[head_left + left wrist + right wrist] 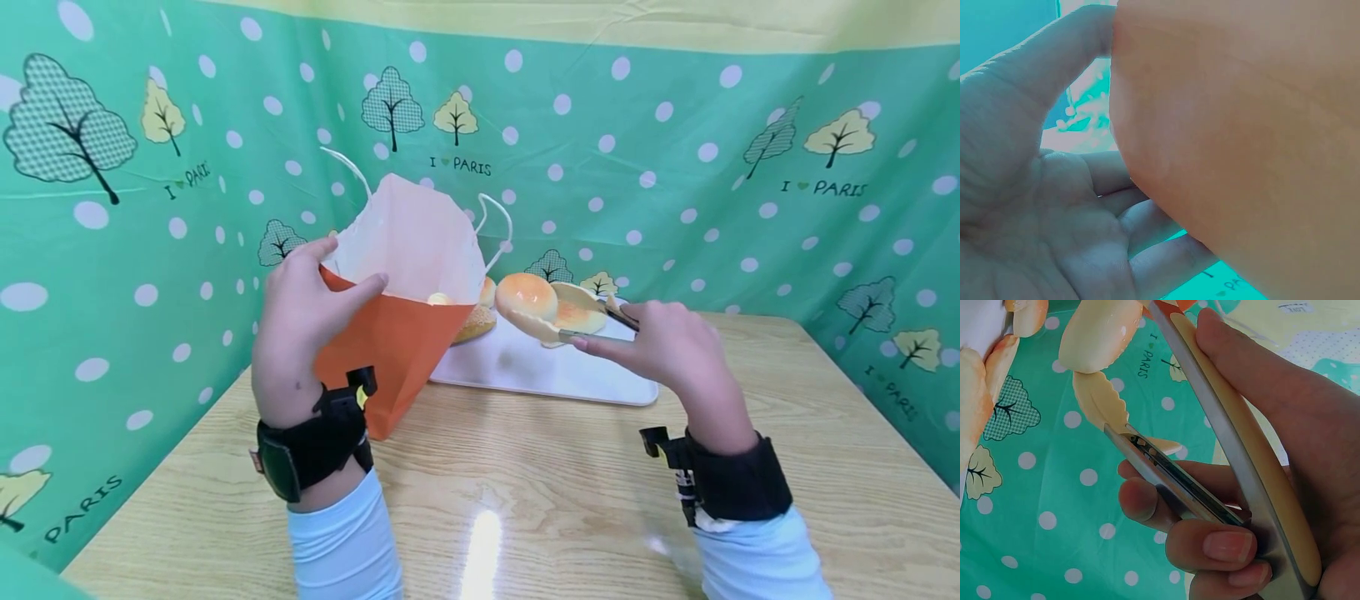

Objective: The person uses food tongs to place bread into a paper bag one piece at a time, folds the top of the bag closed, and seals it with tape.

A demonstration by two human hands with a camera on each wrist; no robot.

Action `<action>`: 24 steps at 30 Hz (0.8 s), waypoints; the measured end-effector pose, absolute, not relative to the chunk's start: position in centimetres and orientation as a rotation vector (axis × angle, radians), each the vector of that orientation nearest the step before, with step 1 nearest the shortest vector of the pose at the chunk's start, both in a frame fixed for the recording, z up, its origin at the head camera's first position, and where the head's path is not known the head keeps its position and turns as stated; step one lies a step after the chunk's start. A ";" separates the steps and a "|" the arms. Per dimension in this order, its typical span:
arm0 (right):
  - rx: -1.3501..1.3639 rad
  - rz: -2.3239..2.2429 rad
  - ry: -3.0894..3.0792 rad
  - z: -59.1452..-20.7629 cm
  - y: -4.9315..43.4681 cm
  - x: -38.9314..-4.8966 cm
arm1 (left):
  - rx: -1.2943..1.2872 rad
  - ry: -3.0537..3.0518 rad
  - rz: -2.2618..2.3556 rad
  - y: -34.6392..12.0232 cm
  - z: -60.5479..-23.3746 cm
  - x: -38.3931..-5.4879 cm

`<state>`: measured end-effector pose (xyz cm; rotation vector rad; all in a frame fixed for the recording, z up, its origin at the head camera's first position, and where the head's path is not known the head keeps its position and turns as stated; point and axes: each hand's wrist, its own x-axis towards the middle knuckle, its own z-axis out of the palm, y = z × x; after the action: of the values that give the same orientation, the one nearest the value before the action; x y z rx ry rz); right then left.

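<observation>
Matt paper bag [390,350] — glossy bun [527,293] — smooth metal tongs [1225,444], wood-grain table [570,483]

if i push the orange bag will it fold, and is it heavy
The orange bag will probably crumple rather than stay stiff: its walls look like thin paper. It is likely light for its size for the same reason, though the bottom of its inside is hidden. Its white handles may flop about, being thin, cord-like loops.
</observation>
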<state>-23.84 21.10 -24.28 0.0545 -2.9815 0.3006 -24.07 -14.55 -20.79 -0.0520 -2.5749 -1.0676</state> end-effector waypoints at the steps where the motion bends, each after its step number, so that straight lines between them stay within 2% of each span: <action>1: 0.055 0.309 -2.974 -24.2 21.1 -23.7 | -0.056 -2.577 -1.070 -14.6 -20.8 -24.1; 24: -0.079 0.338 -2.835 -22.5 21.9 -22.1 | -0.051 -2.594 -1.063 -14.3 -20.9 -24.2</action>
<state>-22.13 21.86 -22.48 -0.0788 -2.8346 0.3383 -24.15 -14.31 -20.95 -0.0510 -2.5943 -1.0629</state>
